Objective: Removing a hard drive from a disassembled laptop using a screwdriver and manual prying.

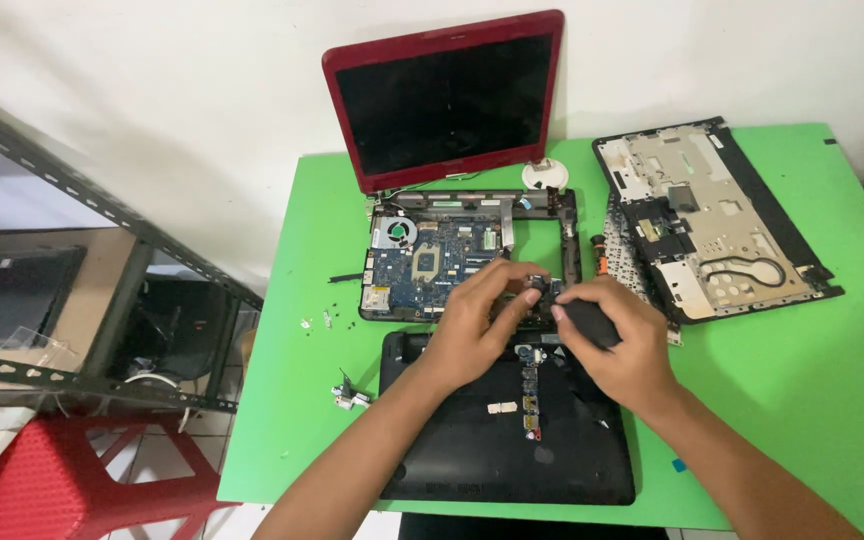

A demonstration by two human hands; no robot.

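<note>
Motherboard (430, 262) just beyond left hand (472, 330); right hand (624, 345) beside it

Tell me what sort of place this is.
Probably a small home or shop repair bench: a green table holds a dismantled red laptop, its bare motherboard and loose screws, beside metal shelving.

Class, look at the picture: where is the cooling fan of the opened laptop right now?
In the head view, the cooling fan sits at the upper left corner of the blue motherboard, just below the red screen lid, left of both hands.
</note>
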